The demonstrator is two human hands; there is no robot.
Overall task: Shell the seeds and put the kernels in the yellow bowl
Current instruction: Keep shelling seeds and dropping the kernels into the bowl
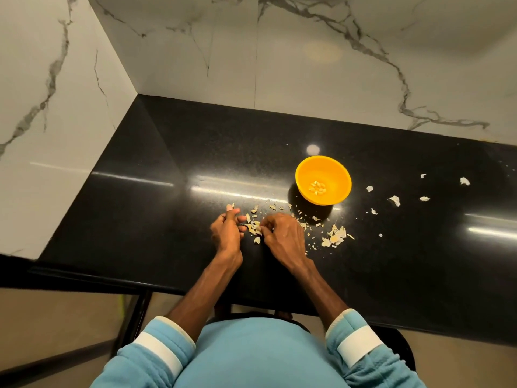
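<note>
We see both hands low over the black desk (pixel 134 219), close together near its front edge, with a small heap of pale seeds (pixel 253 228) lying between them. The left hand (pixel 226 233) has its fingers curled inward; a pale bit shows at its upper fingertips, but we cannot tell whether that is a seed pinched there or only a nail. The right hand (pixel 284 238) is bent at the knuckles, its fingertips down in the edge of the heap, and we cannot tell if they grip one seed. The yellow bowl (pixel 337 170) stands upright beyond the right hand, apart from it, and a few kernels (pixel 317 188) lie on its bottom. Shell fragments (pixel 334 239) are strewn just right of the right hand, and some white scraps (pixel 395 200) lie scattered farther right, past the bowl. Behind the desk rises a veined marble wall (pixel 307 65). Light-blue sleeves (pixel 156 351) with white bands cover the upper forearms
</note>
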